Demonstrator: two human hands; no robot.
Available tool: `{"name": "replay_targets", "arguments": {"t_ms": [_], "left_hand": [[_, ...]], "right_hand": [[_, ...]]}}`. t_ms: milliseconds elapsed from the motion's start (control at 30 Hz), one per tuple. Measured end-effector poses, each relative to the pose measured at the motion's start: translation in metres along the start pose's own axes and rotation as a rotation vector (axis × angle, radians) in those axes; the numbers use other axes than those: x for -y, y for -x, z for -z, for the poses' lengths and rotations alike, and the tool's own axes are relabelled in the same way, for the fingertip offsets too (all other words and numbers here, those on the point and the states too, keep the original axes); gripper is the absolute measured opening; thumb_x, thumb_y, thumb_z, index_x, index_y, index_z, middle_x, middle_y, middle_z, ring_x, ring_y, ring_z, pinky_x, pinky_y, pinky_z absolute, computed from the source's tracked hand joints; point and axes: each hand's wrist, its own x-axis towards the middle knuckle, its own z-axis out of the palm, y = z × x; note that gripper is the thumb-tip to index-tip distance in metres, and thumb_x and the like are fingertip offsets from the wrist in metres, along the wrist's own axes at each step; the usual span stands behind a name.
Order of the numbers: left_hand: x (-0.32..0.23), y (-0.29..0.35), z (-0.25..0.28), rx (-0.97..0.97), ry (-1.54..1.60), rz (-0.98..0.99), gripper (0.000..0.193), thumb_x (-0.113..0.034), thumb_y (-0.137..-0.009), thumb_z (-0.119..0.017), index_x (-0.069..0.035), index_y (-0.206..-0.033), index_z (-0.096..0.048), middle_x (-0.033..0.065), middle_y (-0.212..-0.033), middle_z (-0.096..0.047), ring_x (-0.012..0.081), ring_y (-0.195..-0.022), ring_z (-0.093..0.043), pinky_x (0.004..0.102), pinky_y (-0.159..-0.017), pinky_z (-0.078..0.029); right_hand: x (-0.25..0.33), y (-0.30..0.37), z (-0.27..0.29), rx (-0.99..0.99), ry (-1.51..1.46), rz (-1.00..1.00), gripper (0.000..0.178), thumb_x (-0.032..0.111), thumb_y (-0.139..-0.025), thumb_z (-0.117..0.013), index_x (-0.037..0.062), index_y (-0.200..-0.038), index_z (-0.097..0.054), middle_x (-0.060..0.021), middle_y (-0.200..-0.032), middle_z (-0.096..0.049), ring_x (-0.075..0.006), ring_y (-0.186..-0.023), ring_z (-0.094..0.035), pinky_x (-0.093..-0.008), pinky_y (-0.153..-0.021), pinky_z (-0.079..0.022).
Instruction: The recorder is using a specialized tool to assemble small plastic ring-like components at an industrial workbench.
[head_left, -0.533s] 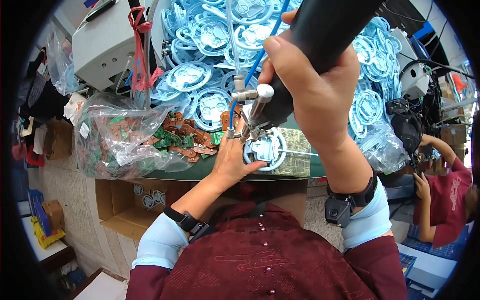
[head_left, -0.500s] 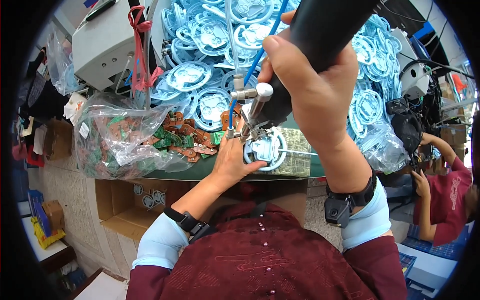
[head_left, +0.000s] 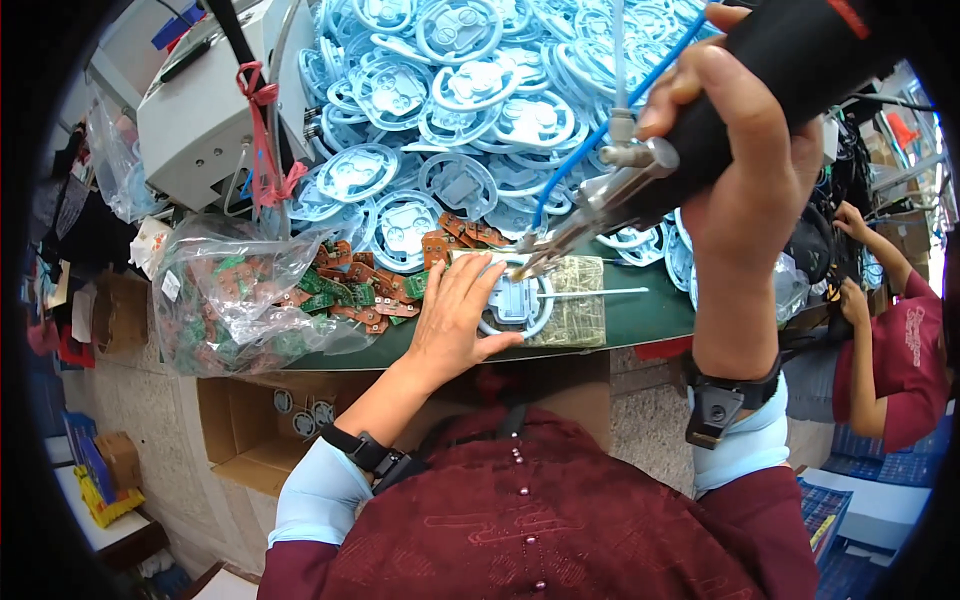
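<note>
My right hand [head_left: 750,150] is wrapped round the black body of a power screwdriver [head_left: 650,190]. A clear tube and a blue hose run to its metal nose, which slants down to the left. The nose's tip is at the upper part of a light-blue round plastic piece [head_left: 516,303] with a thin stick pointing right. My left hand [head_left: 455,315] steadies this piece, fingers along its left and upper side and thumb at its lower edge. Beneath the piece lies a worn, pale greenish block [head_left: 575,315]. Small details under the tip are too fine to make out.
A heap of light-blue plastic pieces [head_left: 465,85] covers the back. Left are brown and green circuit boards [head_left: 360,285], a clear plastic bag [head_left: 240,310] and a grey machine [head_left: 205,110]. Below stands a cardboard box [head_left: 235,425]. A co-worker [head_left: 900,340] sits at right.
My right hand and the screwdriver have swung to the right and tilted more, baring the plastic piece. My left fingers now show on the piece's left side. The view has shifted slightly.
</note>
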Motion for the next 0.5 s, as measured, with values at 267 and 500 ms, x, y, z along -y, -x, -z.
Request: {"name": "replay_targets", "arguments": {"t_ms": [267,500], "left_hand": [[-0.005,-0.01,0.001,0.074,-0.053,-0.02,0.094,-0.033,-0.052,-0.093,-0.004,-0.132,-0.055,0.0149,-0.124,-0.053,0.0355,-0.122,-0.049,0.052,-0.108,-0.033],[-0.007,-0.007,0.002,0.054,-0.075,0.0,0.093,-0.031,-0.05,-0.094,-0.003,-0.129,-0.055,0.0158,-0.12,-0.054,0.0365,-0.116,-0.05,0.0485,-0.103,-0.037]], "right_hand": [[-0.029,0.019,0.011,-0.048,0.112,-0.078,0.03,0.002,-0.088,-0.065,-0.0056,-0.115,-0.054,-0.0093,-0.075,-0.061,-0.0168,-0.061,-0.064,-0.0289,-0.058,-0.051],[-0.05,0.026,0.006,-0.08,0.018,-0.07,0.025,0.001,-0.088,-0.066,-0.0039,-0.109,-0.054,-0.0075,-0.076,-0.063,-0.0147,-0.061,-0.063,-0.0271,-0.059,-0.051]]}}
